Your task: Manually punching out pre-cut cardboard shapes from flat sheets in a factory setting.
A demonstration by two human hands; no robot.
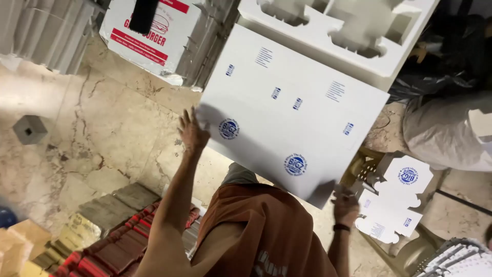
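A large flat white cardboard sheet (287, 115) with small blue round marks is held up over the marble floor. My left hand (193, 134) grips its left edge, fingers spread against the card. My right hand (346, 206), a dark band at the wrist, clasps the sheet's lower right corner. My brown shirt (266, 231) fills the bottom middle of the view.
A die-cut white box blank (397, 197) lies on a plastic chair (359, 166) at the right. White cut-out sheets (328, 31) lean at the top. A red-printed carton (154, 36), a grey block (29, 128) and red-edged stacks (113, 246) lie left. Another person's leg (443, 136) is at the right.
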